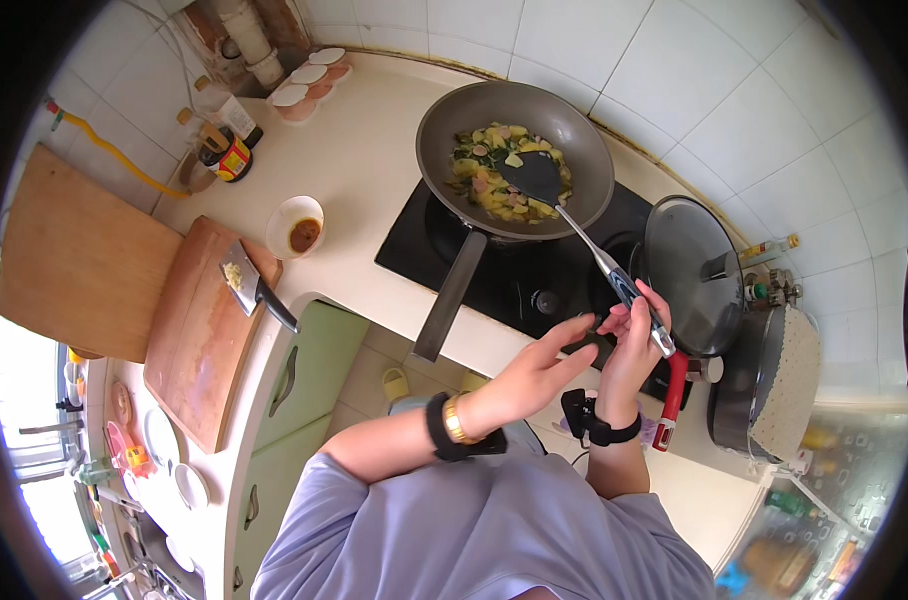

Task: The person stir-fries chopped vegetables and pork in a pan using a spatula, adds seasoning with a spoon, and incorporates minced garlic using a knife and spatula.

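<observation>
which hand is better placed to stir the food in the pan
Probably the right hand: it grips the spatula, whose blade sits in the pan over the food. The left hand looks open and empty.

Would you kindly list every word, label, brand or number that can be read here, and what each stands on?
No text here is clear enough to quote.
Dark bottle with a yellow-and-red label: print too small to read.
Clear bottle of dark liquid with a white label: print too blurred.
</observation>
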Motion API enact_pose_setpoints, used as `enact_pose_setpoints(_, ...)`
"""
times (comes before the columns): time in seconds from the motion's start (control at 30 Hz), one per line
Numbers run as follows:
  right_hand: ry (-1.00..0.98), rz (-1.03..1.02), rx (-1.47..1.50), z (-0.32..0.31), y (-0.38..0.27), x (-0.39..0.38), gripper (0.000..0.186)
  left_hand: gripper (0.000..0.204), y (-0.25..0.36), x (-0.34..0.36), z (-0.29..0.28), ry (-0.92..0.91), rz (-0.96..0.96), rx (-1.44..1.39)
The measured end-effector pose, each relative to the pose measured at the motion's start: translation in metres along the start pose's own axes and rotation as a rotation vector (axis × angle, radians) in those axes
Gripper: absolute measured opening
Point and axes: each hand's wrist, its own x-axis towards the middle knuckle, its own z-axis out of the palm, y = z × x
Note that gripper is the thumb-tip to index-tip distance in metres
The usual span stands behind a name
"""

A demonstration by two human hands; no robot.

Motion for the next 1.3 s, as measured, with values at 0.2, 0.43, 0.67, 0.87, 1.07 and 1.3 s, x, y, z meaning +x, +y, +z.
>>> enact_pose_setpoints(0.2,-0.064,0.034,0.066,0.027,0.019,-0.001,0.022,0.030,0.033,-0.078,-0.075,-0.137,0.009,-0.060)
enact_pose_setpoints(0.43,-0.004,-0.009,-0.015,0.043,0.026,-0.005,0.019,0.027,0.042,-0.165,-0.168,0.164,0.055,0.047)
enact_pose_setpoints(0.67,0.022,-0.075,-0.033,0.051,0.003,-0.026,0.019,0.027,0.028,-0.221,-0.226,0.375,0.089,-0.034)
enact_pose_setpoints(0.87,-0.041,-0.058,0.008,0.071,0.013,-0.023,0.019,0.027,0.024,-0.222,-0.224,0.453,0.146,-0.130)
enact_pose_setpoints(1.07,-0.124,-0.041,-0.019,0.060,0.011,-0.018,0.017,0.026,0.021,-0.217,-0.214,0.545,0.156,-0.130)
enact_pose_setpoints(1.3,-0.152,-0.065,-0.064,0.046,0.002,0.000,0.017,0.026,0.017,-0.200,-0.197,0.590,0.167,-0.142)
